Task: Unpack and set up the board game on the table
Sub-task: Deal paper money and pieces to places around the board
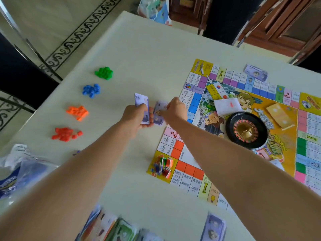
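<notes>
Left grip [134, 117] holds a small stack of purple bills [141, 101] upright over the table [139, 54], just left of the board [251, 153]. Right grip [174, 110] pinches one bill [159, 117] right beside the stack, fingers curled on it. This reads as dealing money: the left is the holder, the right peels and places one at a time. The frame is too blurred to tell if the single bill touches the table or hangs above it.

The board lies flat and unfolded on the right half of the table. On it are the wheel [246, 131] near the middle, white cards [227, 106], yellow cards [279, 117], and tokens [162, 166] heaped on the near-left corner square. The far bills [255, 73] sit at the board's far edge, likely one player's share. A purple stack [214, 226] lies near the table's near edge. Mixed bills [112, 228] lie at the bottom of the frame, blurred.

On the left side four piles sit in a row, sorted by colour: green pile [104, 73], blue pile [91, 90], orange pile [77, 112] and red pile [65, 134]. All are apart from the hands. A crumpled bag [17, 171] lies at near-left.

Little is in the way. The board edge is just beside the right grip. The right forearm passes above the tokens' corner, so a low arm could sweep them. Setup looks well along, with mostly the money left to share out.
</notes>
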Available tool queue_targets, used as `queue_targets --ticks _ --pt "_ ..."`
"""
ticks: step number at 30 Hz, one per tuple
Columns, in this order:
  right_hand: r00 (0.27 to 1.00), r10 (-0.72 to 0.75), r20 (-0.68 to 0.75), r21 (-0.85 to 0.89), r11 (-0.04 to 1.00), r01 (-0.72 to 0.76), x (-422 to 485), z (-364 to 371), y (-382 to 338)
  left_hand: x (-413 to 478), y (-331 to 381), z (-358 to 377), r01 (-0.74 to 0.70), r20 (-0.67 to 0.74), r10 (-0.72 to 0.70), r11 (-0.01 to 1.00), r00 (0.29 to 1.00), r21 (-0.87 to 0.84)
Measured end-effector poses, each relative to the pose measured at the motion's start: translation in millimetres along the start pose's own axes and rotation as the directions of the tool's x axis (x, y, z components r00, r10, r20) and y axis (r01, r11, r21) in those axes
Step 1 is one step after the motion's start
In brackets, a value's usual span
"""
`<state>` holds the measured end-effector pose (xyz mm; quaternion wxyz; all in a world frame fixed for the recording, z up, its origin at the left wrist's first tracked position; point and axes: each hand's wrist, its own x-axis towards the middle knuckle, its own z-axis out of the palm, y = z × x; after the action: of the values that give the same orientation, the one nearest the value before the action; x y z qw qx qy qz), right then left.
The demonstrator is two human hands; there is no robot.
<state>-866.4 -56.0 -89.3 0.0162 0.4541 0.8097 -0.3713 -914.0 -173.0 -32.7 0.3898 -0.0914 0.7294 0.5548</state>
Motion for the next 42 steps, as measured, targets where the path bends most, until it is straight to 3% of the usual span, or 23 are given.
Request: queue_targets --ticks 3,5,7,11,15,18,24,33,38,42 --pt "0.998 -0.057 -0.038 0.167 0.984 0.062 -6.3 -11.3 3.7 -5.7 -2.8 -0.7 -0.010 0.077 0.004 0.996 0.997 0.086" --pt "0.996 -0.088 -0.030 0.442 0.892 0.092 -17.1 -27.9 2.9 -13.4 -2.0 4.1 -0.040 0.139 0.014 0.981 0.990 0.189" --pt "0.988 -0.146 0.049 0.601 0.795 0.088 -30.7 -48.8 4.0 -22.3 -0.9 15.3 -0.067 0.195 0.007 0.951 0.981 0.302" --pt "0.952 -0.294 0.080 0.429 0.873 0.234 -67.9 -87.2 26.7 -45.5 1.4 46.4 -0.187 0.340 0.017 0.859 0.940 0.476" --pt "0.974 -0.228 -0.011 0.399 0.892 0.214 -96.3 -117.7 80.5 -78.4 -7.1 83.5 -0.369 0.477 0.071 0.735 0.876 0.569" --pt "0.985 -0.108 -0.131 0.419 0.895 0.154 -126.0 -139.2 132.4 -103.7 -28.5 120.0 -0.548 0.513 0.231 0.540 0.827 0.639" --pt "0.932 -0.001 -0.362 0.322 0.938 0.126 -192.7 -159.4 229.0 -157.2 -102.2 176.3 -0.712 0.545 0.470 0.342 0.695 0.613" --pt "0.926 0.188 -0.328 0.309 0.948 -0.083 -241.1 -139.0 314.2 -185.7 -196.8 208.1 -0.660 0.519 0.410 0.425 0.750 0.619" --pt "0.923 0.192 -0.334 0.324 0.943 -0.079 -240.1 -131.0 322.1 -182.4 -210.8 209.9 -0.644 0.492 0.420 0.419 0.763 0.640" --pt "0.952 0.176 -0.251 0.435 0.899 -0.052 -237.4 -148.5 324.0 -181.9 -206.1 209.0 -0.612 0.442 0.431 0.449 0.786 0.651"
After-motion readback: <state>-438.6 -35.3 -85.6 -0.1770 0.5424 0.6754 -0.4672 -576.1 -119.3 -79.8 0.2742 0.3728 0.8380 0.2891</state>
